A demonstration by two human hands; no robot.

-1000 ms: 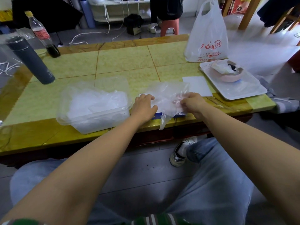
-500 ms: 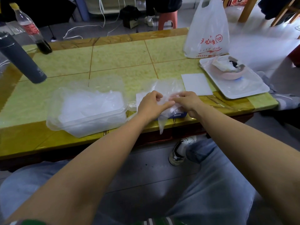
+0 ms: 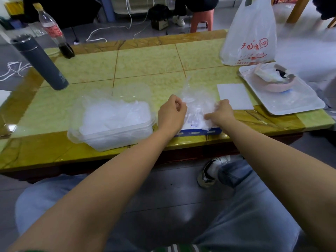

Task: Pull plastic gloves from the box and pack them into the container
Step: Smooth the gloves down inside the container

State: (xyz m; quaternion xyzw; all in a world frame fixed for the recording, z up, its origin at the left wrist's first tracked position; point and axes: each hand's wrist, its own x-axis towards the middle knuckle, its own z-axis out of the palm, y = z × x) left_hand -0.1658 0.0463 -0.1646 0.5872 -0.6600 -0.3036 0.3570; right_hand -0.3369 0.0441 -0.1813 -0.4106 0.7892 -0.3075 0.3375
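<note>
A thin clear plastic glove (image 3: 197,98) stands up between my hands above the blue and white glove box (image 3: 200,130) at the table's front edge. My left hand (image 3: 171,113) pinches the glove's left side. My right hand (image 3: 221,112) presses on the glove's right side over the box top, fingers curled. Left of the box sits a clear plastic container (image 3: 112,122), holding a heap of crumpled clear gloves. Most of the box is hidden by my hands and the glove.
A grey flask (image 3: 39,60) and a cola bottle (image 3: 54,33) stand at the back left. A white plastic bag (image 3: 252,35), a white tray (image 3: 294,102) with a pink bowl (image 3: 272,82), and a white card (image 3: 234,96) lie to the right.
The hands met over the box, then drew apart again, and the glove now stands higher between them. The head view has shifted slightly.
</note>
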